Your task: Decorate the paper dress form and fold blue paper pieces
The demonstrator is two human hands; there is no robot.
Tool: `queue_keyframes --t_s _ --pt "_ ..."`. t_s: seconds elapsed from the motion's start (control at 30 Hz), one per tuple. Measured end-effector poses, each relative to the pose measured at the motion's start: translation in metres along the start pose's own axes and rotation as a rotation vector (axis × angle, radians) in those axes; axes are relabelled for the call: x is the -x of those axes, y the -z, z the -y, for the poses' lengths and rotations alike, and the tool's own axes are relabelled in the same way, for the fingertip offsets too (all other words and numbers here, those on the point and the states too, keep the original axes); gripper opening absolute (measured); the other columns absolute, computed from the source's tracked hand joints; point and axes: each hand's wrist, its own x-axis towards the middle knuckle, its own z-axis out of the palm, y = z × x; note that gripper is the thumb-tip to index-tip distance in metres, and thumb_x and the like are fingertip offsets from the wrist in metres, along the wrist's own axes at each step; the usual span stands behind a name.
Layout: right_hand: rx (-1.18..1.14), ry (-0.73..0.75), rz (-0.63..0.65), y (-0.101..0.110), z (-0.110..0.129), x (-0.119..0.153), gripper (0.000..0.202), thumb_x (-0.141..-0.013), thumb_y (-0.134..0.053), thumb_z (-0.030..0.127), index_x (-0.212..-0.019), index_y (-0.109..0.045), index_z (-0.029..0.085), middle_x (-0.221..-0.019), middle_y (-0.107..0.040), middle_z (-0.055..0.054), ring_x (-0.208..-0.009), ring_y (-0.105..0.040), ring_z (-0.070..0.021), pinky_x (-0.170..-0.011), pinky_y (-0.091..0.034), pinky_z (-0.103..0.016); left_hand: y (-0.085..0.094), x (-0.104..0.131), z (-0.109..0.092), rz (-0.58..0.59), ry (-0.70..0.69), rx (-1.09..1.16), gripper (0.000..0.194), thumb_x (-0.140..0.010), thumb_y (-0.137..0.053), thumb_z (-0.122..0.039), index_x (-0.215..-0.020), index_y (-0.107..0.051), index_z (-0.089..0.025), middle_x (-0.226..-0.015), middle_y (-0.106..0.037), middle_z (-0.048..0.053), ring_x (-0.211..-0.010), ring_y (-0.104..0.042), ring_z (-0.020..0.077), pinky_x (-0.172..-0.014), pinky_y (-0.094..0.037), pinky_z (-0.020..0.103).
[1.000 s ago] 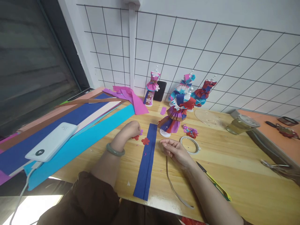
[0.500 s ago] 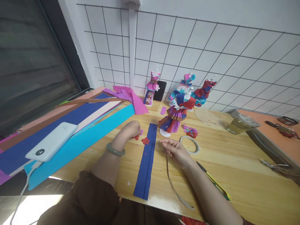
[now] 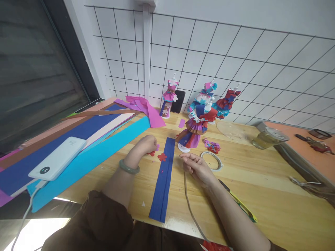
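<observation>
My left hand (image 3: 147,144) is bent over the table, fingers curled together and mostly hidden from me. Beside its fingertips lie a purple paper piece (image 3: 157,147) and a red paper scrap (image 3: 151,153). My right hand (image 3: 196,166) pinches the top of a long, narrow pale strip of tape (image 3: 189,204), which trails toward the table's front edge. Between my hands a blue crepe-paper strip (image 3: 162,183) lies lengthwise, and a red paper flower (image 3: 162,157) rests on it at its left edge. Close by stands a paper-dressed dress form (image 3: 195,127) on a white base.
A tape roll (image 3: 220,164) and a yellow-green craft knife (image 3: 242,204) lie near my right arm. More dressed forms (image 3: 170,97) stand by the wall. Colored paper (image 3: 91,153) and a white power bank (image 3: 59,157) occupy the left. A lidded cup (image 3: 269,137) stands right.
The pale tape strip hanging from my right hand has shifted, its lower end now at the table's front edge. My right hand has moved very slightly up; my left hand stays put.
</observation>
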Motion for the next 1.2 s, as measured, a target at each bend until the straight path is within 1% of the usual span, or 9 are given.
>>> queue_keyframes --t_s 0.13,0.23,0.37,0.53,0.63,0.77,0.9,0.97,1.2 --pt "-0.091 0.041 0.000 0.002 0.003 0.001 0.019 -0.070 -0.063 0.030 -0.084 -0.060 0.018 -0.043 -0.032 0.008 -0.037 -0.025 -0.0036 -0.040 -0.018 -0.020 0.002 0.002 -0.001 0.001 0.016 0.019 0.019 -0.066 -0.049 -0.023 -0.055 -0.061 -0.012 -0.049 -0.060 0.005 -0.042 -0.045 0.0085 -0.044 -0.030 0.021" --pt "-0.137 0.044 -0.017 0.002 0.007 0.003 0.019 -0.069 -0.063 0.030 -0.084 -0.059 0.019 -0.044 -0.030 0.009 -0.034 -0.021 -0.0024 -0.035 -0.014 -0.019 0.002 0.001 0.001 -0.012 0.027 0.029 0.017 -0.065 -0.051 -0.024 -0.059 -0.062 -0.012 -0.051 -0.061 0.005 -0.043 -0.045 0.0084 -0.045 -0.031 0.020" --pt "-0.166 0.050 -0.025 0.002 0.011 0.006 0.016 -0.070 -0.062 0.028 -0.082 -0.058 0.019 -0.047 -0.032 0.009 -0.032 -0.018 -0.0008 -0.031 -0.011 -0.017 0.001 -0.001 0.004 -0.052 0.008 0.048 0.018 -0.065 -0.053 -0.027 -0.064 -0.063 -0.012 -0.053 -0.062 0.004 -0.044 -0.046 0.0083 -0.045 -0.031 0.020" --pt "-0.180 0.053 -0.004 0.002 0.009 0.005 0.015 -0.072 -0.061 0.027 -0.084 -0.058 0.018 -0.046 -0.032 0.009 -0.031 -0.021 -0.0006 -0.030 -0.012 -0.016 -0.002 -0.002 0.003 -0.045 0.004 0.016 0.027 -0.067 -0.052 -0.035 -0.055 -0.060 -0.012 -0.047 -0.058 0.004 -0.042 -0.042 0.0081 -0.045 -0.029 0.021" --pt "-0.195 0.054 0.012 0.003 0.007 0.005 0.014 -0.073 -0.060 0.024 -0.085 -0.059 0.017 -0.046 -0.033 0.009 -0.030 -0.022 -0.0002 -0.030 -0.013 -0.015 -0.002 -0.002 0.002 -0.042 -0.029 -0.023 0.034 -0.069 -0.049 -0.039 -0.050 -0.057 -0.012 -0.044 -0.055 0.004 -0.039 -0.039 0.0077 -0.043 -0.026 0.022" --pt "-0.209 0.051 0.026 0.002 0.007 0.005 0.012 -0.074 -0.058 0.022 -0.085 -0.059 0.016 -0.045 -0.034 0.009 -0.030 -0.023 0.0003 -0.030 -0.015 -0.014 0.001 -0.001 0.001 -0.090 -0.050 -0.060 0.031 -0.068 -0.050 -0.035 -0.047 -0.053 -0.012 -0.041 -0.050 0.002 -0.038 -0.033 0.0068 -0.043 -0.023 0.023" --pt "-0.213 0.036 0.035 0.001 0.007 0.005 0.012 -0.074 -0.059 0.022 -0.085 -0.059 0.017 -0.045 -0.034 0.009 -0.030 -0.024 0.0000 -0.030 -0.015 -0.014 0.004 0.003 -0.002 -0.080 -0.030 -0.034 0.025 -0.066 -0.049 -0.024 -0.044 -0.049 -0.013 -0.039 -0.045 0.001 -0.037 -0.031 0.0063 -0.043 -0.021 0.023" --pt "-0.213 0.028 0.033 0.001 0.006 0.004 0.012 -0.074 -0.059 0.022 -0.085 -0.059 0.017 -0.045 -0.035 0.009 -0.030 -0.025 0.0000 -0.030 -0.015 -0.014 0.005 0.004 -0.003 -0.081 -0.029 -0.022 0.024 -0.064 -0.049 -0.021 -0.042 -0.047 -0.013 -0.038 -0.044 0.000 -0.038 -0.031 0.0063 -0.043 -0.020 0.023" --pt "-0.198 0.018 0.034 0.001 0.005 0.004 0.013 -0.073 -0.059 0.023 -0.085 -0.059 0.016 -0.045 -0.036 0.009 -0.031 -0.026 -0.0002 -0.031 -0.016 -0.014 0.004 -0.001 0.002 -0.064 -0.046 0.080 0.026 -0.062 -0.052 -0.023 -0.039 -0.043 -0.014 -0.038 -0.042 0.001 -0.043 -0.038 0.0084 -0.044 -0.019 0.023"
